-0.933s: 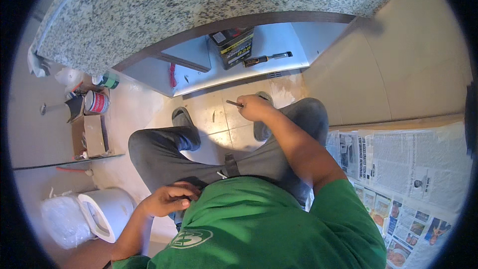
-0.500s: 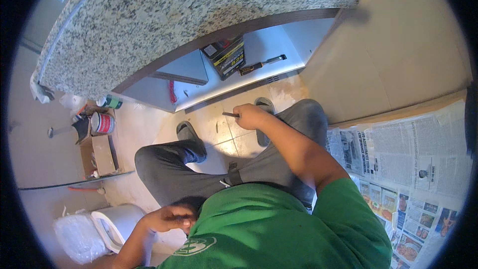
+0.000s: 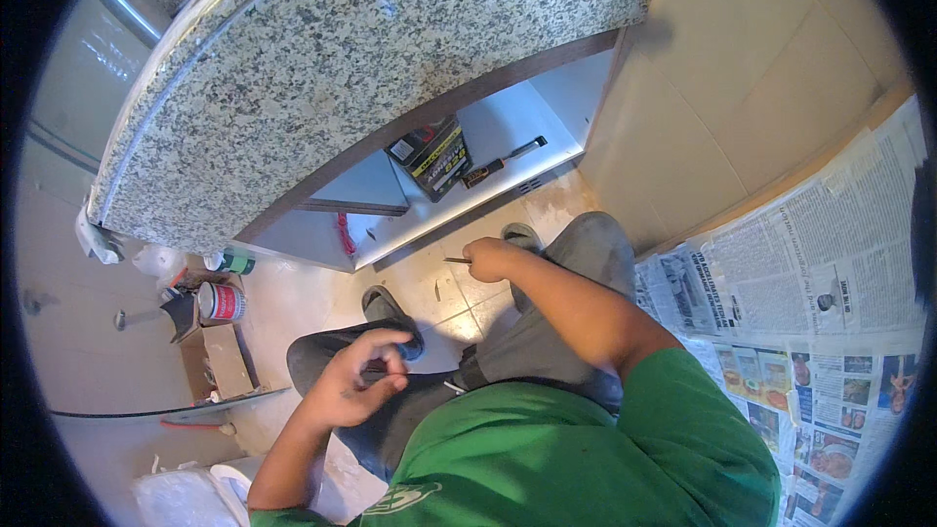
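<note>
My right hand (image 3: 488, 261) is closed round a short, thin dark stick (image 3: 456, 260). The stick points left, over the floor tiles in front of the cabinet. Its exact kind is too small to tell. My left hand (image 3: 357, 385) is raised above my left thigh, fingers loosely curled and the thumb apart from them. Nothing shows between those fingers. Inside the open white cabinet (image 3: 390, 234) stands a black and yellow box (image 3: 434, 161). A long tool (image 3: 483, 174) with a dark handle lies beside it, next to a small red item (image 3: 345, 232) farther left.
A speckled stone countertop (image 3: 390, 59) overhangs the cabinet. Left on the floor are a cardboard box (image 3: 226, 359), a red and white can (image 3: 221, 303) and a green can (image 3: 232, 262). Newspaper sheets (image 3: 781, 273) cover the right side below a tiled wall (image 3: 761, 68).
My left hand has come up and forward from beside my body to above my left thigh. My right hand keeps the stick, farther down in view. The view has shifted.
</note>
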Available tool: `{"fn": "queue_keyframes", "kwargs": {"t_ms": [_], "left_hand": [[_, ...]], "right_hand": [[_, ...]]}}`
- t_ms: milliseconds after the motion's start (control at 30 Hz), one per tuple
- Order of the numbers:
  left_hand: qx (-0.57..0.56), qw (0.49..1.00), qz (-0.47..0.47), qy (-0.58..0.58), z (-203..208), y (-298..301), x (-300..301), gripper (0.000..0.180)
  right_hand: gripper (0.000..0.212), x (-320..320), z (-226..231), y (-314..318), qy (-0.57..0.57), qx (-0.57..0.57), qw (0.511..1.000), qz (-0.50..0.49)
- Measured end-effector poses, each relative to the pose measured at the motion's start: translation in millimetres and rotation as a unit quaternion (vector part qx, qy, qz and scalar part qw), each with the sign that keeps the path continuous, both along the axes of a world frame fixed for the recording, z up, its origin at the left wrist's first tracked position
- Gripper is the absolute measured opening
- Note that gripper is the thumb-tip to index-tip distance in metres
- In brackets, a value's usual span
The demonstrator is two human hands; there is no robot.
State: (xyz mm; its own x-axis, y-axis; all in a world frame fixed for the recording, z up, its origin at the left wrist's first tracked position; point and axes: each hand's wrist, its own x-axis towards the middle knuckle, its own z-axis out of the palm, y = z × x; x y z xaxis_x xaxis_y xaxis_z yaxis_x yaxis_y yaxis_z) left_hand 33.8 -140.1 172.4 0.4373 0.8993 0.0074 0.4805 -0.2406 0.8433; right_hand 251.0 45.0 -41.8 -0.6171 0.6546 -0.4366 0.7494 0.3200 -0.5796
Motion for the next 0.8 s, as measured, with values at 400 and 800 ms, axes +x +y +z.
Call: {"fn": "queue_keyframes", "kwargs": {"t_ms": [400,800], "left_hand": [[0.086,0.959,-0.124,-0.239,102,53,92,0.040],[0.155,0.909,-0.202,-0.330,131,57,105,0.038]], "right_hand": [[0.029,-6,4,2,0.018,-0.020,1.000,-0.012],[0.028,15,61,-2,-0.044,0.020,0.997,0.068]]}}
